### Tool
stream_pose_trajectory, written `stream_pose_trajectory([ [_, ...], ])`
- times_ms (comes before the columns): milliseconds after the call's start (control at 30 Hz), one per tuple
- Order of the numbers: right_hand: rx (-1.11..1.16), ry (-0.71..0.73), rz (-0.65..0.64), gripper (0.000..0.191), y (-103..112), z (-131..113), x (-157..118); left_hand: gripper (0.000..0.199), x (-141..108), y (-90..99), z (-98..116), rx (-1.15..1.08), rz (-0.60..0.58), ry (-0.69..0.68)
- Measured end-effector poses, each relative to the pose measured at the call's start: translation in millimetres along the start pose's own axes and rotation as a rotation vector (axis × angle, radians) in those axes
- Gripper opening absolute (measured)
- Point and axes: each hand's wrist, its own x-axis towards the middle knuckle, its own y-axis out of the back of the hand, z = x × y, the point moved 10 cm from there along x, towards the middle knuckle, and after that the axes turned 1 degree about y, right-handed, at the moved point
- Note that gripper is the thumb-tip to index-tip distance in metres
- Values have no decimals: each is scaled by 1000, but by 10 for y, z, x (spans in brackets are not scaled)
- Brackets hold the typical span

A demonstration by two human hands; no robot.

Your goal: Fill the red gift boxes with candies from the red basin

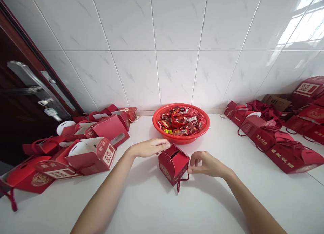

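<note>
A small red box [174,165] stands on the white table with its top flaps folded together and a slot between them. A dark red cord hangs from its right side. My left hand [150,147] is at the box's back left edge, fingers stretched out together, palm down. At the right side, my right hand [204,164] has its thumb and fingertips curled close to the cord near the box's edge; what they pinch is too small to make out. Just behind the box sits a red plastic basket [181,139] with wrapped candies [181,121].
Several red boxes, some with open tops, crowd the left [87,156]. A row of closed red boxes [269,138] with cords lines the right, more stacked behind. A tiled wall [177,68] bounds the back; a dark door with keys [50,111] is at far left.
</note>
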Motion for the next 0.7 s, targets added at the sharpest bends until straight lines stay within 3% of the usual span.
stream_pose_trajectory([
  [100, 97, -14, -133, 26, -162, 68, -3, 56, -3, -44, -70, -46, -52, 83],
  [233, 262, -82, -133, 22, -263, 101, 21, 66, 2, -57, -158, -57, -38, 179],
  [400, 495, -83, -192, 25, -362, -39, -10, 74, 20, -76, -218, -63, -23, 190],
  [533, 730, -90, -156, 28, -251, -143, -68, 69, 14, -101, -286, -114, -60, 252],
  [700, 900, -29, 50, 34, 121, -246, -132, 61, 123, -137, -315, -131, -84, 225],
])
